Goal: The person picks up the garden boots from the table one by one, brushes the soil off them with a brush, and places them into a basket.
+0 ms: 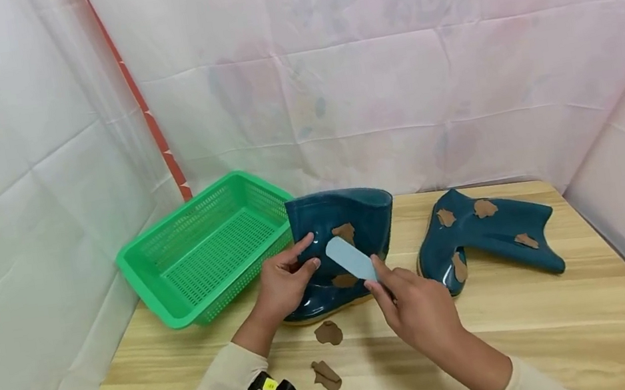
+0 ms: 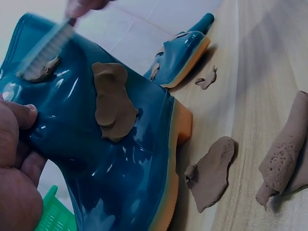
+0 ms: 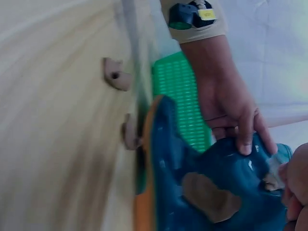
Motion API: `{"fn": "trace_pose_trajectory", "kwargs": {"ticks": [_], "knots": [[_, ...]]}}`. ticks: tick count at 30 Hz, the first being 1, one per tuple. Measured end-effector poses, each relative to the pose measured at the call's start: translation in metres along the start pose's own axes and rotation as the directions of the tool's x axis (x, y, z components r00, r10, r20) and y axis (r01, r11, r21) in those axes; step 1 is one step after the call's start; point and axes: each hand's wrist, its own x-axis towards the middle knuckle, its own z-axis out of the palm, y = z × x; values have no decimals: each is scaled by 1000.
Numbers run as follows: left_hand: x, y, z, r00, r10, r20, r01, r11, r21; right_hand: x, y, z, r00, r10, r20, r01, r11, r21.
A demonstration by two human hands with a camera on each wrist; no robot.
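A dark teal rubber boot point(image 1: 315, 211) stands upright on the table, with brown clay-like patches point(image 2: 114, 101) stuck to its shaft and foot. My left hand point(image 1: 283, 283) grips the boot's shaft from the left, thumb and fingers on the rubber. In my right hand point(image 1: 423, 306) is a light blue brush point(image 1: 351, 258), pinched by its handle. The left wrist view shows the brush's pale bristles against the shaft, at the edge of an upper patch point(image 2: 41, 71). Part of that patch is hidden behind the brush.
Another teal boot point(image 1: 494, 232) lies on its side at the right, with several brown patches. A green perforated basket point(image 1: 162, 305) stands at the left. Loose brown pieces point(image 1: 328, 333) lie on the wooden table point(image 1: 524, 352) before the upright boot. White cloth point(image 1: 370, 92) hangs behind.
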Motion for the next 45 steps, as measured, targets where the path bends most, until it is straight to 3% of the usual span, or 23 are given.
{"fn": "trace_pose_trajectory", "kwargs": {"ticks": [5, 9, 13, 17, 20, 26, 28, 33, 36, 45], "knots": [[-1, 2, -1, 1000, 26, -1, -26, 999, 29, 13, 1, 1, 994, -61, -92, 59, 998, -26], [-2, 1, -1, 1000, 2, -7, -2, 1000, 20, 7, 2, 4, 1000, -5, -9, 4, 997, -80], [-1, 0, -1, 1000, -8, -13, 8, 1000, -1, -5, 4, 5, 998, 43, 37, -41, 997, -65], [0, 2, -2, 1000, 17, -11, -17, 1000, 20, 0, 4, 4, 998, -30, -51, 30, 1000, -9], [1, 3, -3, 1000, 25, -9, -25, 999, 37, 10, 1, 3, 992, -78, -101, 75, 997, -27], [0, 2, -2, 999, 1, -37, 0, 1000, 29, 5, 2, 3, 998, 53, 17, -50, 992, -119], [1, 2, -3, 999, -7, -48, 8, 1000, 20, 0, 4, 2, 998, 66, 19, -64, 991, -120], [2, 3, -4, 999, 21, -44, -19, 999, 32, 2, 8, 2, 993, -61, -104, 56, 997, -51], [1, 2, -4, 999, 27, -27, -26, 999, 42, 7, 8, 5, 986, -111, -125, 105, 993, -52], [0, 1, 0, 999, -21, -44, 21, 1000, 18, -6, 12, 1, 999, 41, 11, -40, 994, -100]]}}
